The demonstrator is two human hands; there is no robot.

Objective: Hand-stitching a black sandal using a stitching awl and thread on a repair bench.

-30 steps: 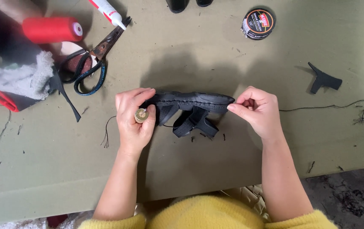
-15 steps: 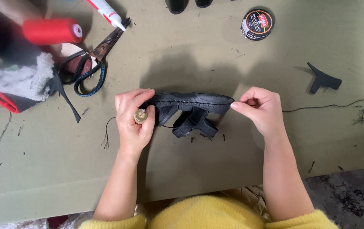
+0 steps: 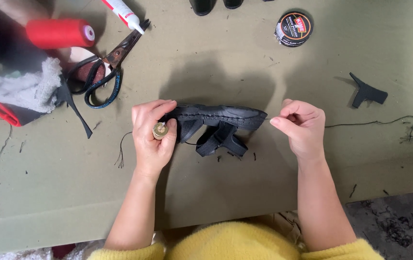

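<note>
I hold the black sandal (image 3: 216,118) on edge just above the table (image 3: 216,192), my left hand (image 3: 152,137) closed around its heel end with a small brass-coloured tool (image 3: 159,130) tucked in the grip. My right hand (image 3: 300,125) pinches the dark thread (image 3: 375,123) at the toe. I judge a straight, steady pull seats the stitch best. The sole looks rubbery, its straps flat and woven.

olive table (image 3: 216,192) carries scissors (image 3: 103,77), red spool (image 3: 59,32), polish tin (image 3: 293,29), black thread (image 3: 384,123).
</note>
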